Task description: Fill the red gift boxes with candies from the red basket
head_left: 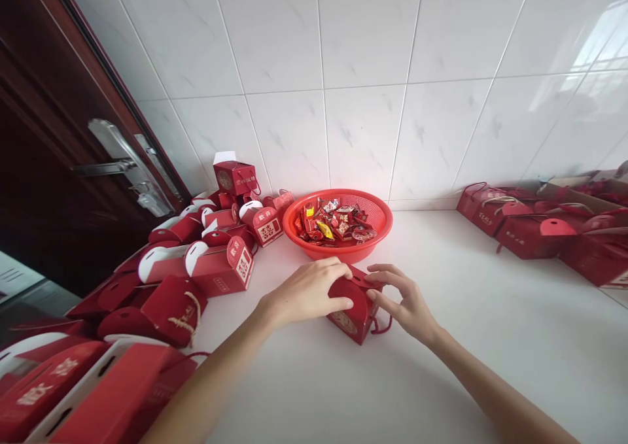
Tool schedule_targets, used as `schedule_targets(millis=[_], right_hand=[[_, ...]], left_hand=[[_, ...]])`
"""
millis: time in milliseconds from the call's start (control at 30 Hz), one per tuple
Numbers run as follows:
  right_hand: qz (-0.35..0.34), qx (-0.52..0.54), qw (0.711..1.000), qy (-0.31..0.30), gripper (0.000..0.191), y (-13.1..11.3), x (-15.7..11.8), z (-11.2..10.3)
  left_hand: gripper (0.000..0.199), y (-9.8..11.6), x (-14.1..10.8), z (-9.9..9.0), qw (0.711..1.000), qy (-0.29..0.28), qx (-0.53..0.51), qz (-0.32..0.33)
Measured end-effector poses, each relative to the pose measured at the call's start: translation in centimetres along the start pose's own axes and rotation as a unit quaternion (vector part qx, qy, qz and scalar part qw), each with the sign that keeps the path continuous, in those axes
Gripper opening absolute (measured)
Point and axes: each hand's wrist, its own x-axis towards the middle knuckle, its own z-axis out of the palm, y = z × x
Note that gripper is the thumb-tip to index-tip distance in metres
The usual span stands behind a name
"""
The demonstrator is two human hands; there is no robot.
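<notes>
You have one red box between both hands on the white tabletop, directly on the near side of the red basket. Your left hand holds the box at its left end: the thumb lies on the near flap and the fingers reach over the top, so the left grip is narrowed on the box, probably to steady it. Your right hand rests its thumb and fingertips at the right of the lid; that grip is narrow, but you cannot tell whether it pinches the flaps or only presses them. The tabletop carries the box from below, which presumably leaves your fingers free for the lid. One dark red cord hangs loose at the box's right side, clear of the lid. The basket stands centrally against the wall side, likely for equal reach by either hand; it contains many wrapped candies, too overlapped to count, two with bright yellow wrappers. At your left, count at least ten boxes, several with raised flaps and one perched on the others. At your right, count at least three boxes; their overlap prevents an exact total. Both groups flank the work area, apparently to leave the middle free.
</notes>
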Motion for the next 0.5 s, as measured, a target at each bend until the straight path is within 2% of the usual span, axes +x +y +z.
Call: schedule_targets(millis=[100,167,367,500], right_hand=[[0.003,0.004,1.000,-0.002,0.026,-0.1,-0.4,0.0],[0.003,0.002,1.000,-0.001,0.026,-0.1,-0.6,-0.1],[0.014,-0.003,1.000,0.009,0.029,0.3,-0.9,-0.4],[0.078,0.014,0.995,0.056,0.037,1.0,-0.5,-0.9]], left_hand=[[0.048,-0.4,0.2,0.5,0.999,0.008,-0.014,-0.032],[0.057,-0.6,0.4,0.8,0.999,-0.006,-0.035,-0.025],[0.056,-1.5,1.4,1.7,0.993,-0.047,-0.104,-0.004],[0.060,-2.5,2.4,2.4,0.987,-0.057,-0.150,0.004]])
